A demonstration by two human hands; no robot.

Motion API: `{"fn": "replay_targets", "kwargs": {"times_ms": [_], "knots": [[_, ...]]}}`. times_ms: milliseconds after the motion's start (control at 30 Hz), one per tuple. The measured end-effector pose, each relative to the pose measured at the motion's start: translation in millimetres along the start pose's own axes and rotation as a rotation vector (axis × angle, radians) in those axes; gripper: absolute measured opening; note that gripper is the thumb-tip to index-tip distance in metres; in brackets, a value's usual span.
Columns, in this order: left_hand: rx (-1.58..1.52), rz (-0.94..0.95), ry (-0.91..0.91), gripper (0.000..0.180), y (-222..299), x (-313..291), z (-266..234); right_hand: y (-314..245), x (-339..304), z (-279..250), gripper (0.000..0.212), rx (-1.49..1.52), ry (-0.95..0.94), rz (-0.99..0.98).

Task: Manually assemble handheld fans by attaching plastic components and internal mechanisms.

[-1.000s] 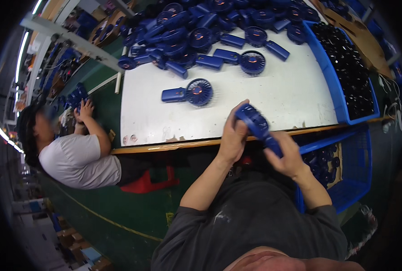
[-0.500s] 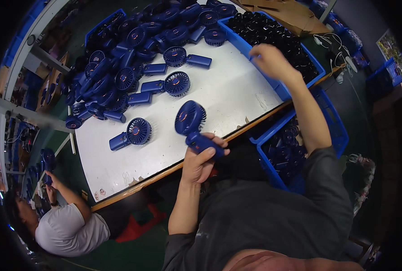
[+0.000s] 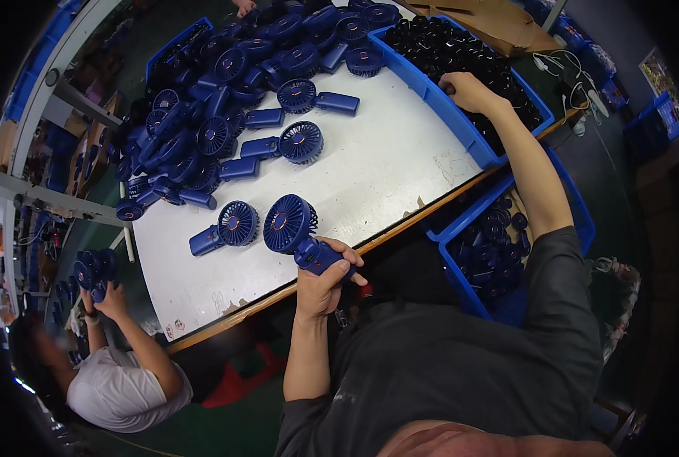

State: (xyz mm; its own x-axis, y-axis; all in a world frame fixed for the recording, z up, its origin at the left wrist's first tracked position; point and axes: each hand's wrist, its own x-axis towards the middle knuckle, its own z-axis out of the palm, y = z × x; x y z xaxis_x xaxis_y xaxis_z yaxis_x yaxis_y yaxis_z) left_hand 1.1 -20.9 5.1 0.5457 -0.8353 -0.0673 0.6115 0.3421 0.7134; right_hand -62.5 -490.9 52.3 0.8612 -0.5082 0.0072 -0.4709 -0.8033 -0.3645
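My left hand (image 3: pixel 326 282) is wrapped round the handle of a dark blue handheld fan (image 3: pixel 288 225), held up over the table's front edge with its round grille tilted towards me. Over a blue bin (image 3: pixel 438 103) at the far right, my right hand (image 3: pixel 470 93) has its fingers curled down among small glossy black parts (image 3: pixel 461 47). What its fingertips pinch is hidden. A single blue fan (image 3: pixel 237 223) lies on the white table (image 3: pixel 377 152) left of the held one. Another fan (image 3: pixel 300 142) lies farther back, beside a big heap of similar fans (image 3: pixel 202 114).
Below the table's right edge stands a second blue crate (image 3: pixel 461 278) holding dark blue parts. A co-worker (image 3: pixel 126 381) in a white shirt holds fans at the lower left. Another person's hand (image 3: pixel 245 6) shows behind the heap. Cardboard (image 3: pixel 499 27) lies at the back right.
My right hand has moved from above the bin's near wall into the black parts. My left hand has shifted left and slightly down, turning the fan's grille more into view.
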Motion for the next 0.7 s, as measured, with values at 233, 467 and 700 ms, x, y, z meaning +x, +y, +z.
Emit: {"fn": "replay_targets", "kwargs": {"times_ms": [233,467,700], "knots": [[0.236,-0.017,0.157,0.025,-1.7,-1.6,-1.2,3.7,-1.6,-17.3,0.023,-0.019,0.363,0.017],[0.436,-0.016,0.188,0.025,-7.5,4.2,5.7,16.7,-4.3,-10.5,0.045,0.064,0.373,0.163],[0.473,-0.028,0.190,0.026,-7.3,7.2,10.0,-25.0,-20.8,-8.4,0.047,0.689,0.399,0.201]]}}
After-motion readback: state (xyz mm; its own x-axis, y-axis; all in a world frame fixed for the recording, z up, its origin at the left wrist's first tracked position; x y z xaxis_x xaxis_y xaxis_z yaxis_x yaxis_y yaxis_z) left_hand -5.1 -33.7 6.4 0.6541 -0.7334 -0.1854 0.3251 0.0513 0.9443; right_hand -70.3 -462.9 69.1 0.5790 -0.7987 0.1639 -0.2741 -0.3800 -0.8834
